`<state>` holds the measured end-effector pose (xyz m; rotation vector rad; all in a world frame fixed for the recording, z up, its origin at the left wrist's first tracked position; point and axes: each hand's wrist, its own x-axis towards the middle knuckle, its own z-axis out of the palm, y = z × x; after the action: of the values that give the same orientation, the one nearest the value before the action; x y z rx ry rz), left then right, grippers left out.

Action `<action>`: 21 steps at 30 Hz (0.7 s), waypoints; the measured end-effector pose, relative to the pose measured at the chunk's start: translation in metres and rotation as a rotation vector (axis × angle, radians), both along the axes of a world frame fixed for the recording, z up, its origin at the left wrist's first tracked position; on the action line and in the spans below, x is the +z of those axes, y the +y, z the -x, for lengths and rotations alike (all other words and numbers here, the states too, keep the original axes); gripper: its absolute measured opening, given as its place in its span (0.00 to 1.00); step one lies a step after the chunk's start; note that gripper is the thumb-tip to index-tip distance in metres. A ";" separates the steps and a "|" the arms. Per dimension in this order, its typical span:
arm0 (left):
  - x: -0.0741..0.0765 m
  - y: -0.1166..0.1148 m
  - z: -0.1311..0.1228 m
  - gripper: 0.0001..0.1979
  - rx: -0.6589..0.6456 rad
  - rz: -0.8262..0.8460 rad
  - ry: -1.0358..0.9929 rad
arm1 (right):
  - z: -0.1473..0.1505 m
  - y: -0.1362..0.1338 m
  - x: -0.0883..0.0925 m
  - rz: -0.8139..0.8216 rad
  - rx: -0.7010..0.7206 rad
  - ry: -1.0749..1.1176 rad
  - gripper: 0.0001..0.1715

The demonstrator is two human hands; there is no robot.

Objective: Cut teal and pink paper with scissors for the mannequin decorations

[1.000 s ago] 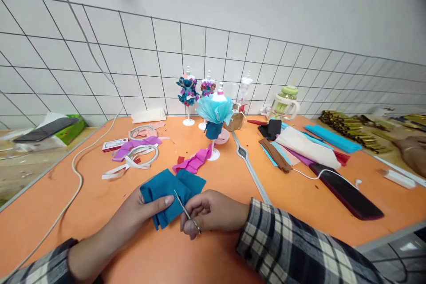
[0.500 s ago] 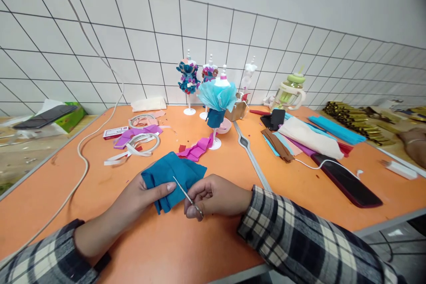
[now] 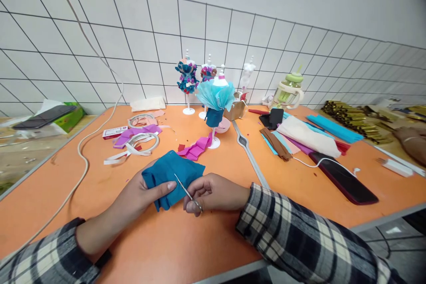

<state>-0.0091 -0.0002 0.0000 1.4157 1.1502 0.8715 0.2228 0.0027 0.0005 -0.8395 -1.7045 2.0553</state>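
My left hand grips a folded sheet of teal crepe paper, its thumb on top and the other fingers hidden beneath. Small scissors sit in my right hand, their slim tip lying over the paper near my left thumb. Just beyond the paper is a crinkled magenta crepe strip. Behind it stands a small white dress-form stand, dressed in a light blue ruffle and a teal skirt.
Tape rolls and a small box lie at the left. More dress forms stand behind. At the right are a drink bottle, crepe paper pieces and a phone with a white cable. A co-worker's arm shows far right.
Hands, paper and scissors keep nearly the same pose. The whole view has shifted very slightly.
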 end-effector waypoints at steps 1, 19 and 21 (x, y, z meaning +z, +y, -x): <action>0.001 0.000 0.000 0.21 -0.002 -0.010 -0.001 | 0.000 0.000 0.001 0.004 0.005 -0.001 0.34; 0.011 -0.003 -0.009 0.17 -0.028 -0.074 -0.010 | -0.001 -0.001 0.000 -0.012 -0.010 0.028 0.33; 0.012 -0.003 -0.010 0.17 -0.027 -0.076 -0.021 | -0.002 -0.001 0.000 -0.018 -0.011 0.022 0.31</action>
<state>0.0012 -0.0028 0.0121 1.4773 1.0894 0.9171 0.2244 0.0015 0.0010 -0.8152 -1.7006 2.0318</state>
